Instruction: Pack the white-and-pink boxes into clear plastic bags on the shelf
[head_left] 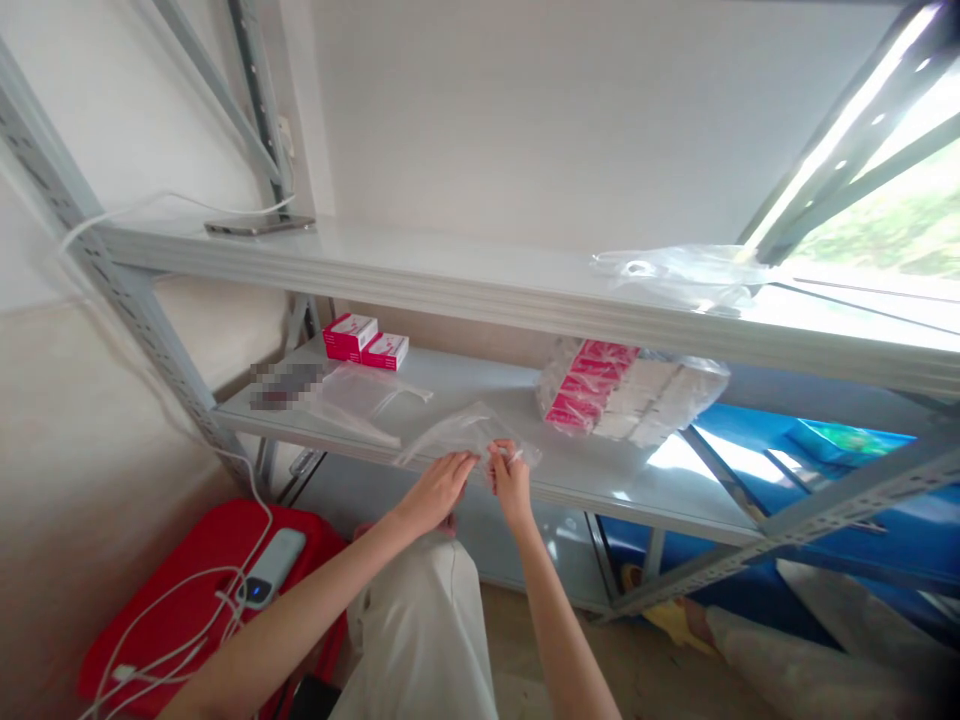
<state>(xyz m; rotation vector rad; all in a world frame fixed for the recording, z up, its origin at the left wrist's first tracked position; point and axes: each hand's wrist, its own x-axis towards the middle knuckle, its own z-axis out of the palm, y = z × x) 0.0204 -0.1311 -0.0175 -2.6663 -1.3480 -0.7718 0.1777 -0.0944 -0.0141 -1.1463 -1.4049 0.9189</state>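
Observation:
Both of my hands are at the front edge of the middle shelf, on a clear plastic bag (457,428). My left hand (442,488) pinches the bag's near edge, its fingers together. Close beside it, my right hand (510,475) grips the bag's right part with curled fingers. Another clear plastic bag (360,395) lies flat to the left. Behind that stand two small pink and white boxes (350,337), side by side. To the right rests a clear bag packed with pink and white boxes (630,390).
The upper shelf (450,275) holds a phone (259,226) and crumpled clear plastic (682,272). At lower left, a red stool (172,570) carries a power bank (276,568) and white cables. Metal rack posts (112,270) flank the shelves. Another person's leg (772,635) shows at lower right.

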